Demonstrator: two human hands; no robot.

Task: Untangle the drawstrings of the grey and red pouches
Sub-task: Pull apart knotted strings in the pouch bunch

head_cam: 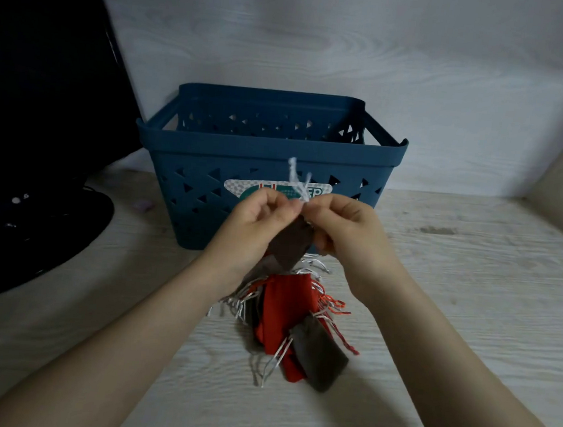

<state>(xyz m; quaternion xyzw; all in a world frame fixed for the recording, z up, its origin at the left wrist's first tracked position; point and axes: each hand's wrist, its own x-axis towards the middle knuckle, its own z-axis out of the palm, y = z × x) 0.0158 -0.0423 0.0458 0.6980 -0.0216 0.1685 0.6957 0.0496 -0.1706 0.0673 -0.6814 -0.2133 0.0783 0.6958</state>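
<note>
A grey pouch (291, 243) hangs in the air between my hands, in front of the basket. My left hand (255, 217) and my right hand (344, 223) both pinch its white drawstring (298, 180), whose loose ends stick up above my fingers. Below, on the table, lies a tangled heap: a red pouch (285, 303), another grey pouch (319, 356), white strings (233, 303) and red strings (335, 304) knotted among them. More white string trails from the lifted pouch down into the heap.
A dark blue plastic basket (269, 150) with triangular holes stands just behind my hands. A black monitor and its round base (30, 240) fill the left side. The pale wooden table (472, 283) runs to a beige wall on the right.
</note>
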